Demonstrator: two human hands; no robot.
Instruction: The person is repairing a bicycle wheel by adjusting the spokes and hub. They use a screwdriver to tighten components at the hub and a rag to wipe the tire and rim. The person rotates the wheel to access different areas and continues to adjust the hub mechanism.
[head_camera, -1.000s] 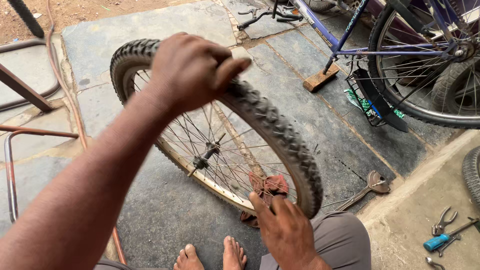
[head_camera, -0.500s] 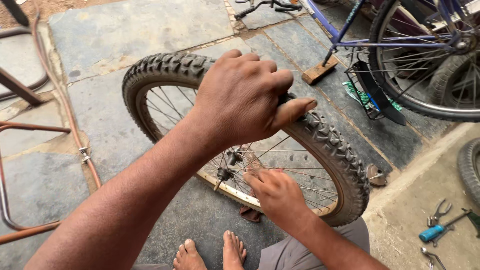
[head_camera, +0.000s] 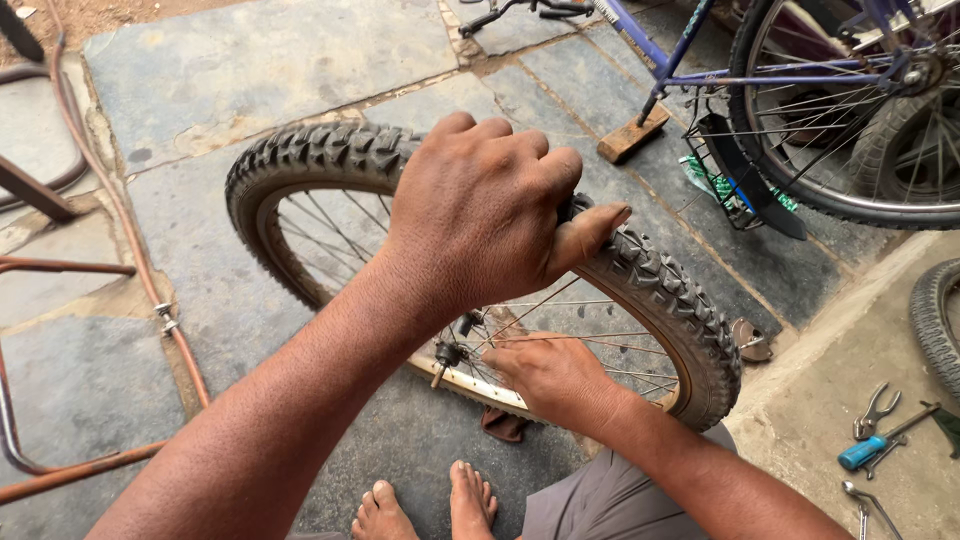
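Note:
A bicycle wheel with a knobbly black tyre (head_camera: 320, 155) stands upright on the stone floor in front of me. My left hand (head_camera: 480, 210) is clamped over the top of the tyre, thumb pressed along the tread. Lower down, my right hand (head_camera: 555, 380) sits at the near side of the spokes with its fingers curled at the hub, right beside the axle end (head_camera: 442, 358). My bare feet (head_camera: 420, 505) rest just below the rim.
A blue bicycle (head_camera: 850, 110) stands at the top right, with a wooden block (head_camera: 628, 135) beside it. Pliers (head_camera: 875, 408) and a blue-handled screwdriver (head_camera: 865, 452) lie at the right. A rusty metal frame (head_camera: 60, 268) and a hose (head_camera: 120, 210) are at the left. Another tyre (head_camera: 935, 320) shows at the right edge.
My left hand came down and gripped the top of the tyre. My right hand moved from the lower rim up to the hub.

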